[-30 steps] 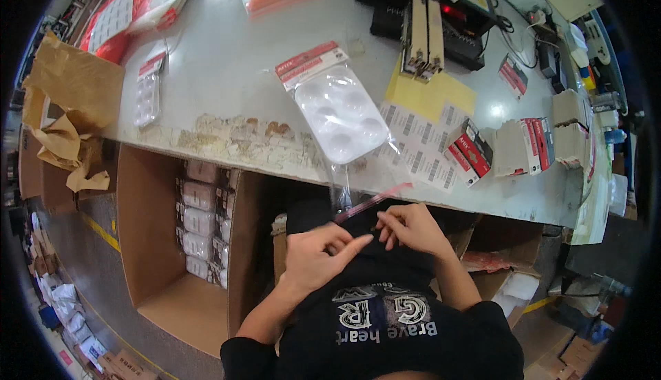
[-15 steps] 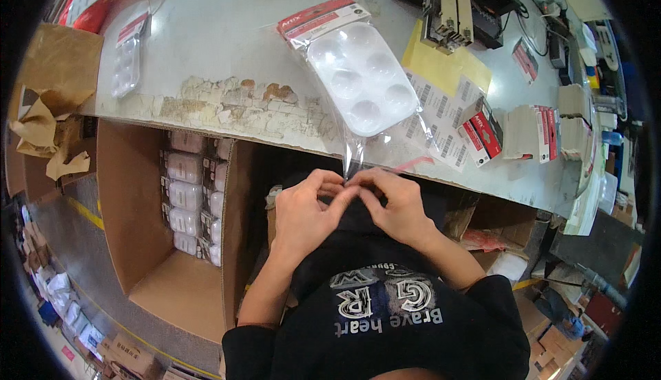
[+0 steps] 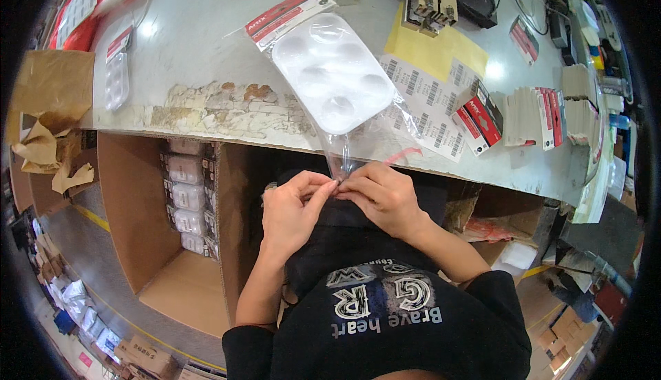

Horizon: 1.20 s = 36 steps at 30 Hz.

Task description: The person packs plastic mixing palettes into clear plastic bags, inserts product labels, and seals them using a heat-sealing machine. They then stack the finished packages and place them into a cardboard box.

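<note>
A white plastic paint palette (image 3: 336, 77) with round wells lies on the table inside a clear plastic bag (image 3: 340, 147) with a red and white header card (image 3: 290, 16) at its far end. The bag's near end is gathered and hangs past the table edge. There my left hand (image 3: 292, 208) pinches it between thumb and finger. Close beside it, my right hand (image 3: 381, 197) grips the same gathered end, fingertips almost meeting the left ones. A pink-red strip (image 3: 403, 154) lies just beyond my right hand. The exact fingertip contact is partly hidden.
Below the table at left, an open carton (image 3: 186, 290) holds several packed palettes (image 3: 186, 197). Barcode label sheets (image 3: 430, 104), stacks of header cards (image 3: 551, 115) and a metal machine (image 3: 430, 1) occupy the table's right. Another bagged palette (image 3: 117, 80) lies at left.
The bagged palette has shifted left in view and turned slightly. Both hands still hold the bag's gathered end, a little farther left, with the right fingers now more closed over it.
</note>
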Motion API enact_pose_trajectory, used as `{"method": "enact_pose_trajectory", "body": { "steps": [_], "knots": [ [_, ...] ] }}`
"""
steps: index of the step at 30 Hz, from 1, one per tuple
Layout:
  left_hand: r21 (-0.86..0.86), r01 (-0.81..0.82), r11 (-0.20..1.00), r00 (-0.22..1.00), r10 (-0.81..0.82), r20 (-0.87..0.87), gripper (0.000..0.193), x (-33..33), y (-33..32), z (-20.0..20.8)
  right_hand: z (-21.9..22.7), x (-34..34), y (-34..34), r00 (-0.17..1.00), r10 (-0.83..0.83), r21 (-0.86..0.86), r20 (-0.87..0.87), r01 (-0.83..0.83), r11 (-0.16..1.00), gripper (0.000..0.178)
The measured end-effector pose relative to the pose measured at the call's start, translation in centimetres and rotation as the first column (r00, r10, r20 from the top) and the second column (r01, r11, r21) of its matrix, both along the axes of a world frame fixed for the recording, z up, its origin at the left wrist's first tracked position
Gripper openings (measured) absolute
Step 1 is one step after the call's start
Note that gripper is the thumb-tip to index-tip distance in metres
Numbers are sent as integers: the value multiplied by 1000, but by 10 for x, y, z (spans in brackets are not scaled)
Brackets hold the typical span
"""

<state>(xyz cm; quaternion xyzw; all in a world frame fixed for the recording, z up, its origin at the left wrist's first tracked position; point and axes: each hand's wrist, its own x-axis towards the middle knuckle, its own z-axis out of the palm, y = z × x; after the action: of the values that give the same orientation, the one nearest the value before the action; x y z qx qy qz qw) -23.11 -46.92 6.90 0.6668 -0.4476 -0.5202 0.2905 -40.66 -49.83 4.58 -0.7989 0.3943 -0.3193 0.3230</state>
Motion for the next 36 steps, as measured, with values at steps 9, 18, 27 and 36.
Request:
{"method": "enact_pose_trajectory", "body": {
  "steps": [9,18,27,36],
  "knots": [
    [137,-135,981,990,128,58,15,-6,0,11,-1,11,6,1000,27,-104,16,-25,994,10],
    [137,-155,978,980,170,-103,10,21,8,0,-16,-240,93,777,-449,63,-442,527,848,21],
    [-644,749,157,584,302,753,32,48,-7,-13,34,-206,24,761,-367,-194,-536,312,930,32],
    [-646,750,143,638,98,763,16,65,-23,-8,53,-77,-78,920,283,-448,-270,-380,809,37]
  ]
}}
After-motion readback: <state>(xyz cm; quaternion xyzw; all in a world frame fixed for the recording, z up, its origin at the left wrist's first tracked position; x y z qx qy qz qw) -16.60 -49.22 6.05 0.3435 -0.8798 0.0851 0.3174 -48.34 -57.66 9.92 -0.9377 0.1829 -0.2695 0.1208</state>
